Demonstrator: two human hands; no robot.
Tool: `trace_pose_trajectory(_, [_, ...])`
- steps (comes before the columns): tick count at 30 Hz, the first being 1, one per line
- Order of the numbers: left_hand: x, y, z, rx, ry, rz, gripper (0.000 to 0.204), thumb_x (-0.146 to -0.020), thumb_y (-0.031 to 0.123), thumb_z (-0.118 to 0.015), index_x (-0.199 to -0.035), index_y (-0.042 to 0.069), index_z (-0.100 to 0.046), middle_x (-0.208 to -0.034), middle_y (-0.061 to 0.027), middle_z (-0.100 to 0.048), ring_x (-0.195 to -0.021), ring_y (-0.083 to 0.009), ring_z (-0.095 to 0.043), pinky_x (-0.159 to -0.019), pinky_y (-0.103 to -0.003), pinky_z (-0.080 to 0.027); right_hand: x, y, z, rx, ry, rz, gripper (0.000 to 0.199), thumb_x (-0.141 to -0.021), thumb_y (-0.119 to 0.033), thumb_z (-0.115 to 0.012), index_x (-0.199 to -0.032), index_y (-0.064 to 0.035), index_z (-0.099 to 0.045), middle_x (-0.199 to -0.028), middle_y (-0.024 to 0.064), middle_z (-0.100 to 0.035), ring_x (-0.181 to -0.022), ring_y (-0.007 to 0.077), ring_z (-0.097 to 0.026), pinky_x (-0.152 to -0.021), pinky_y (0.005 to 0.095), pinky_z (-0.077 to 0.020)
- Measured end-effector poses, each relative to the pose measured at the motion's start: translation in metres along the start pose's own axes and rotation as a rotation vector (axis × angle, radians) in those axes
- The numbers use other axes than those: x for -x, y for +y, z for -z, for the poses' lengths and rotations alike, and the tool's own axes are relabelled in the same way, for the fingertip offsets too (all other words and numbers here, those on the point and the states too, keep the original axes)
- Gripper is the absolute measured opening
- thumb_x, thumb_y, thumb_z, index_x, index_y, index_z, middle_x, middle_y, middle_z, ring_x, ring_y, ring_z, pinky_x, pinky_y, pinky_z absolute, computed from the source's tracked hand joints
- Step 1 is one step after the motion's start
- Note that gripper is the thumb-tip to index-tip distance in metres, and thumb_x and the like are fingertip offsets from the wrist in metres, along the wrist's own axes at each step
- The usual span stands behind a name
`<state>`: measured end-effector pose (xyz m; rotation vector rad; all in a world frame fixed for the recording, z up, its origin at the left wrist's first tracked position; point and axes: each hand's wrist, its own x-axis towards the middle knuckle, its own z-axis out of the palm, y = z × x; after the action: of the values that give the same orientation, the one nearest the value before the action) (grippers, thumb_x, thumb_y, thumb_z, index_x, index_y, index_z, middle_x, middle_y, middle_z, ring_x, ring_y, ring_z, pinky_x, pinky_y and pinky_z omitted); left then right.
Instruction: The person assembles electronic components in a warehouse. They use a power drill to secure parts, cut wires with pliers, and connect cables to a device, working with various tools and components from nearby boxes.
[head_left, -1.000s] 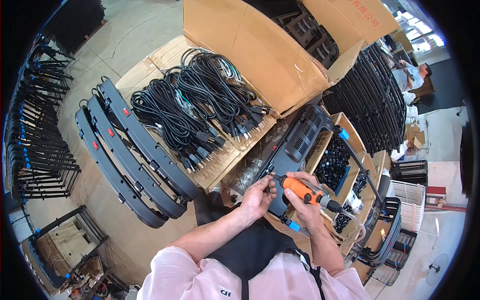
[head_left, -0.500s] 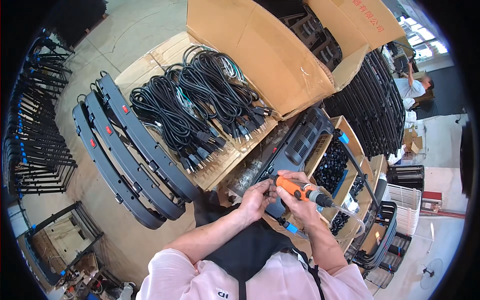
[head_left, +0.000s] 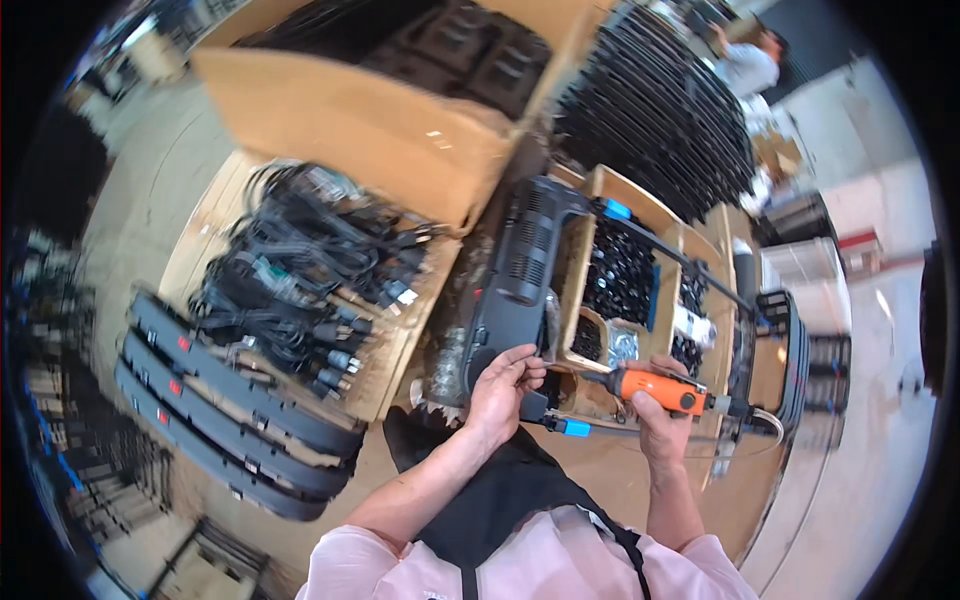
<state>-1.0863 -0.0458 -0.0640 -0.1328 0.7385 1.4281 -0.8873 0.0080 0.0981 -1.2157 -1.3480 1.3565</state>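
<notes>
My right hand [head_left: 662,425] is wrapped round an orange air screwdriver [head_left: 655,387] with a hose at its back end. The dark tip points left, toward my left hand [head_left: 503,395]. That hand's fingers are pinched together over the near end of a long black plastic housing [head_left: 508,312] with a vented bulge. Whatever is between those fingertips is too small to make out. Beside the housing runs a black tube frame, with a blue wrapped piece [head_left: 576,428] close to my left hand.
Right of the housing stands a wooden divided box [head_left: 574,262] of small black parts. Bundled black power cords [head_left: 310,250] lie on cardboard to the left, with several curved black housings [head_left: 240,400] nearer. A large carton [head_left: 350,110] and stacked black frames [head_left: 655,110] stand behind. Another person [head_left: 748,68] is far right.
The view has turned, and the bench things now appear farther left. My right hand has drawn the screwdriver rightward, away from my left hand, which stays pinched at the housing's near end.
</notes>
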Motion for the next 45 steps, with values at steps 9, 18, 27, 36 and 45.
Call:
trace_pose_trajectory(9, [-0.111, -0.066, -0.078, -0.812, -0.198, -0.14, 0.062, -0.118, 0.043, -0.039, -0.164, 0.002, -0.04, -0.169, -0.0181, -0.042, -0.158, -0.0287, -0.035, -0.131, -0.039, -0.024, 0.149, 0.021, 0.113, -0.111, 0.622, -0.204, 0.067, -0.082, -0.006, -0.079, -0.143, -0.0016, -0.051, -0.123, 0.0196, -0.073, -0.117, 0.03, -0.069, -0.106, 0.0442, -0.0528])
trace_pose_trajectory(18, [-0.03, -0.099, -0.077, -1.838, -0.718, -0.232, 0.045, -0.111, 0.042, -0.049, -0.117, 0.003, -0.07, -0.113, -0.0251, -0.072, -0.111, -0.0458, -0.067, -0.095, -0.053, -0.054, 0.195, 0.243, 0.209, -0.803, 0.968, -0.425, 0.034, -0.101, -0.014, -0.072, -0.133, -0.0115, -0.061, -0.124, 0.0086, -0.071, -0.116, 0.0254, -0.07, -0.108, 0.0482, -0.0541])
trace_pose_trajectory(27, [-0.013, -0.138, -0.115, -2.455, -0.365, 0.34, 0.075, -0.109, 0.065, -0.036, -0.12, 0.005, -0.079, -0.119, -0.0257, -0.076, -0.115, -0.0442, -0.073, -0.104, -0.053, -0.055, 0.048, 0.447, 0.193, -0.939, 0.915, -0.59, 0.03, -0.102, -0.022, -0.073, -0.129, -0.0129, -0.061, -0.124, 0.0065, -0.07, -0.119, 0.0264, -0.069, -0.112, 0.0475, -0.0537])
trace_pose_trajectory(36, [-0.007, -0.143, -0.122, -2.472, -0.245, 0.337, 0.071, -0.11, 0.061, -0.035, -0.111, 0.008, -0.081, -0.114, -0.0233, -0.078, -0.113, -0.0407, -0.074, -0.103, -0.052, -0.056, 0.05, 0.412, 0.204, -0.707, -0.222, -0.896, 0.024, -0.097, -0.023, -0.072, -0.112, -0.004, -0.073, -0.098, 0.0092, -0.073, -0.087, 0.0209, -0.071, -0.077, 0.0365, -0.062])
trace_pose_trajectory(45, [-0.006, -0.14, -0.139, -2.441, -0.227, 0.403, 0.071, -0.109, 0.065, -0.036, -0.115, 0.01, -0.08, -0.113, -0.0214, -0.079, -0.113, -0.039, -0.074, -0.101, -0.051, -0.057, 0.011, 0.136, 0.315, 0.388, -0.99, -0.436, 0.052, -0.099, -0.051, -0.073, -0.129, -0.0092, -0.078, -0.114, 0.0082, -0.081, -0.104, 0.0186, -0.075, -0.091, 0.0347, -0.0595])
